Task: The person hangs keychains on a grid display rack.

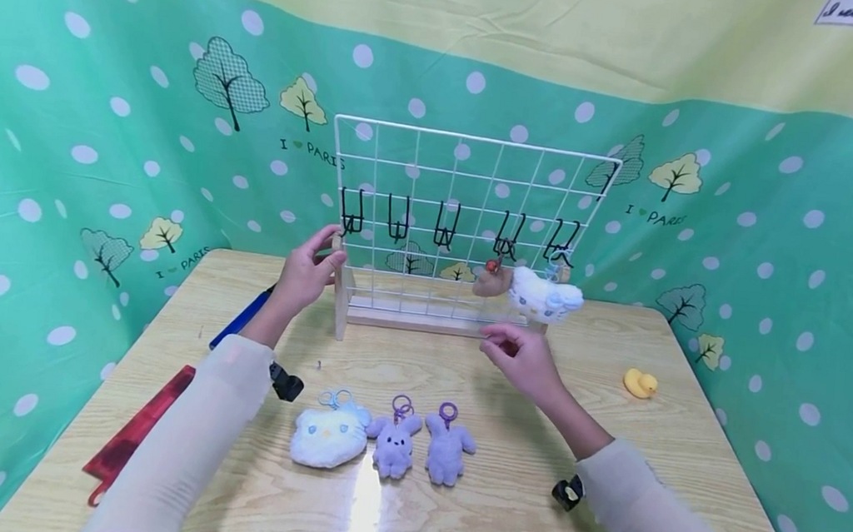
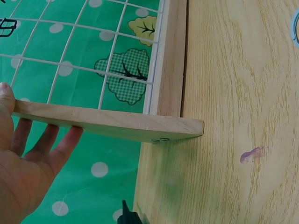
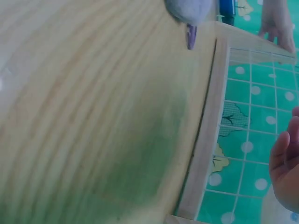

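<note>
head view: left hand point(image 1: 308, 271) grips the white wire rack point(image 1: 479, 138) by its wooden left post point(image 1: 340, 301). right hand point(image 1: 527, 362) hovers, loosely curled, near a white plush cat point(image 1: 542, 296).

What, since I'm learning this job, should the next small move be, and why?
Probably lower the right hand toward the rightmost lavender animal-shaped plush keychain on the pale wooden table: the hand looks empty, and the three leftmost black wire hooks hold nothing.
</note>
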{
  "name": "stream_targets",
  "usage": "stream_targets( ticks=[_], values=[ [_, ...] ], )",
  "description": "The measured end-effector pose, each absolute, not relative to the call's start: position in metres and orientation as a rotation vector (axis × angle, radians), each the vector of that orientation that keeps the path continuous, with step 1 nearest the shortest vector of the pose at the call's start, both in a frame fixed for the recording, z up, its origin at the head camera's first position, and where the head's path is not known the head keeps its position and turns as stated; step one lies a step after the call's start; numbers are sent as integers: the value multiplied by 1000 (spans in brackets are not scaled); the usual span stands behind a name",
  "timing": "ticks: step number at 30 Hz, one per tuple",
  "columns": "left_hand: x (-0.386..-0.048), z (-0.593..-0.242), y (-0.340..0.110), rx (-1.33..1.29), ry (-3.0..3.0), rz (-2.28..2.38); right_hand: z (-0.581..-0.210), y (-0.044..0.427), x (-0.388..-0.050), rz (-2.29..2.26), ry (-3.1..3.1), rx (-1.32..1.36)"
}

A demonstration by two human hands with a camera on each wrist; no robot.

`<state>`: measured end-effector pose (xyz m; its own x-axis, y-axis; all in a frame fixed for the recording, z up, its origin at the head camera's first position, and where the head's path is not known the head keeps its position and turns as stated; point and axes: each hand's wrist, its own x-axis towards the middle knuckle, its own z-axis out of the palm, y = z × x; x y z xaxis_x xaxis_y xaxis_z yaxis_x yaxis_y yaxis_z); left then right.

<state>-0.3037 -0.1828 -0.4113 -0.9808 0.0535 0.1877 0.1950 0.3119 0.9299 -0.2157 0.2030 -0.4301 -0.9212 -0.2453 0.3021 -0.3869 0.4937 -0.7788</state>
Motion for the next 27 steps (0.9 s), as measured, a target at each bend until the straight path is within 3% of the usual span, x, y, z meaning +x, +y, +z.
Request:
stream_targets(
  ticks=[27],
  values=[
    [-303,-409,-182,-207,-2450,-1754,-480,197,-210,1240,-3110,1068]
  ],
)
